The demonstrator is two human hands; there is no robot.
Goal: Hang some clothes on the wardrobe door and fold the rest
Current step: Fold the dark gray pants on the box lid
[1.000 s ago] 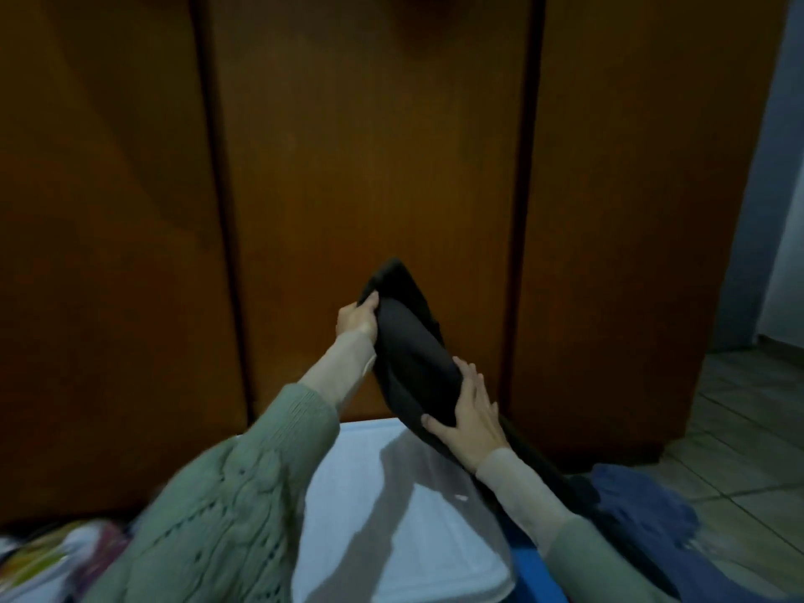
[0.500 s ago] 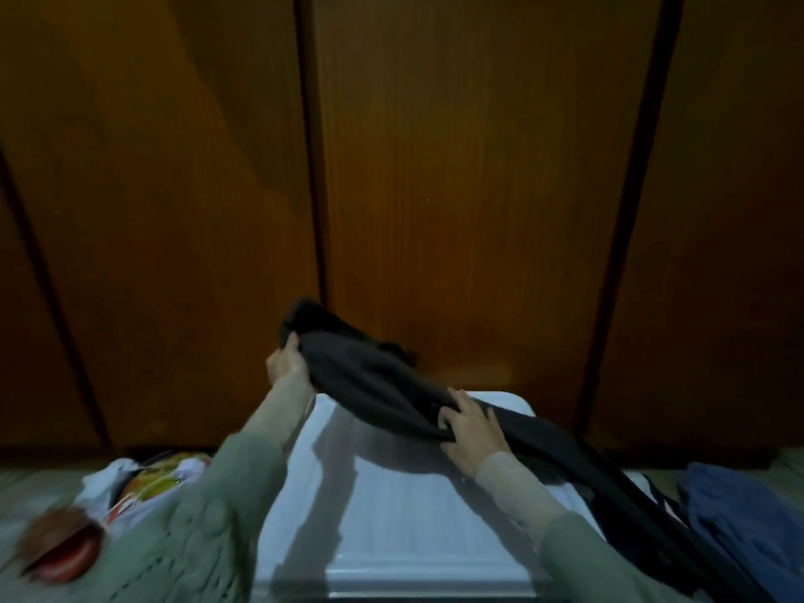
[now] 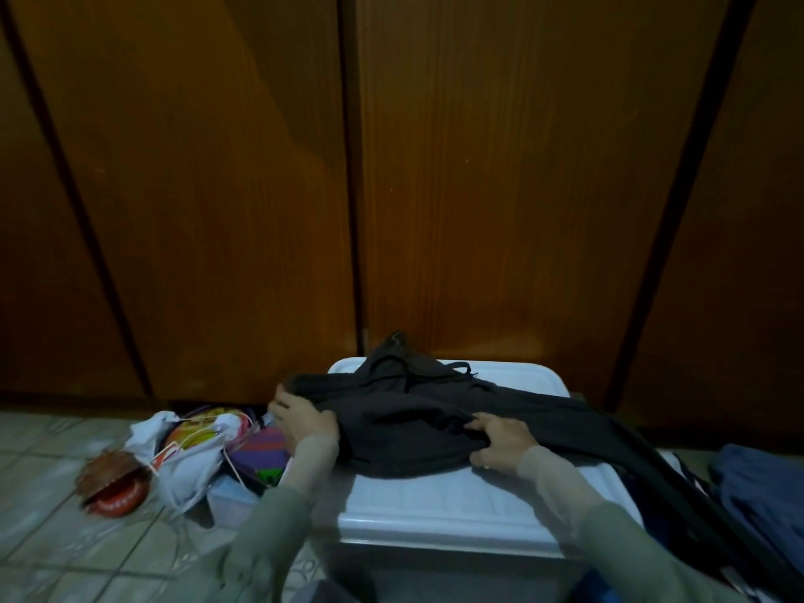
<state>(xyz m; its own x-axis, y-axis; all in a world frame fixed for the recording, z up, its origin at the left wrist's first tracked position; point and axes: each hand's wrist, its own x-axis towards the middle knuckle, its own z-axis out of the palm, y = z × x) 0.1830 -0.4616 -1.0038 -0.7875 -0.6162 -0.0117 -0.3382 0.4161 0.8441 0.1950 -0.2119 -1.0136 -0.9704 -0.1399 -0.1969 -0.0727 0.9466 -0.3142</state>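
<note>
Dark trousers (image 3: 417, 424) spread across the white box lid (image 3: 457, 493), waist end at 9 o'clock, drawstring (image 3: 417, 369) showing near 12 o'clock, legs trailing off the lid toward 3 o'clock and down the right side. Left hand (image 3: 302, 417) at the 9 o'clock edge of the trousers, fingers curled round the waistband, gripping it. Right hand (image 3: 500, 441) near the middle of the lid, fingers bent and bunching a fold of the dark cloth, holding it against the lid. Green knitted sleeves over pale cuffs on both arms. Brown wardrobe doors (image 3: 500, 189) upright behind the box, at 12 o'clock, all closed. Blue garment (image 3: 761, 485) heaped at 3 o'clock, just beside the trailing trouser legs. White bag (image 3: 187, 459) with colourful contents on the tiled floor (image 3: 52, 550) at 9 o'clock, beside it a red round thing (image 3: 111, 489), blurred, nature unclear.
</note>
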